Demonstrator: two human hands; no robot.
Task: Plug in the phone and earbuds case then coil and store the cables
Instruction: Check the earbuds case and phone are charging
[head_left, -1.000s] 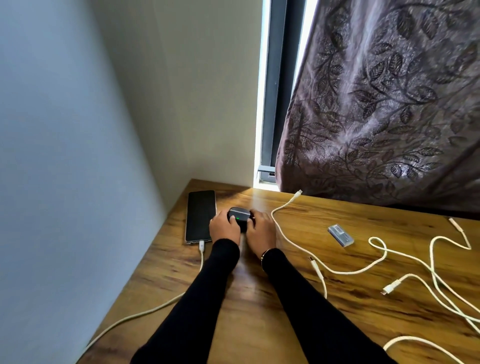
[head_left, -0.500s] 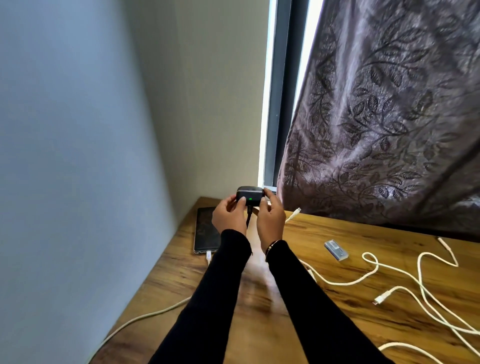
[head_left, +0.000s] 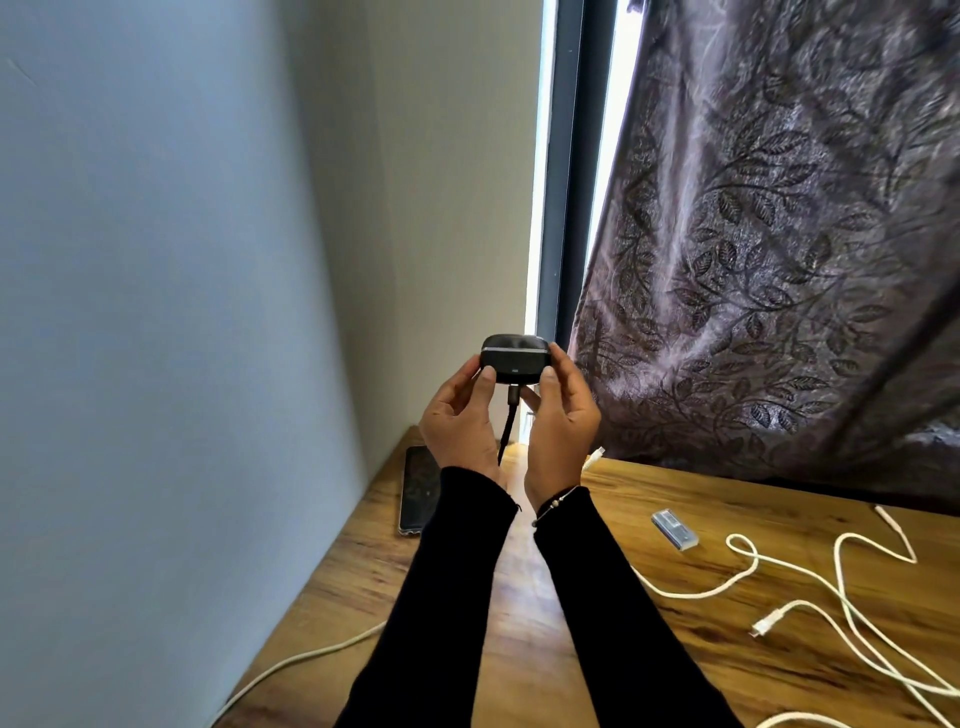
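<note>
Both hands are raised above the bench (head_left: 597, 649) and hold the earbuds case (head_left: 514, 359) between them. The left hand (head_left: 460, 415) pinches the left end of the case with its thumb and curled fingers, and the right hand (head_left: 563, 421) grips the right end in the same way, with the thumb on the near face. The case is dark, with its long side level, and it is clear of the bench, in front of the bright gap of the window. A dark cable (head_left: 508, 426) is plugged into the underside of the case and hangs down between the two palms; its lower part goes behind the left wrist and I cannot see where it ends.

Below the left hand, the phone (head_left: 418, 491) lies flat on the bench with its screen up, close to the wall, and the left sleeve covers part of it. A white cable (head_left: 291, 662) runs over the bench on the near left side, below the left forearm. To the right of the right forearm, several loose white cables (head_left: 852, 608) lie in loops on the wood, with their plugs free. Among them, a little right of the right wrist, lies a small grey adapter (head_left: 674, 529). A dark curtain (head_left: 779, 260) with a leaf pattern hangs behind the right hand.
</note>
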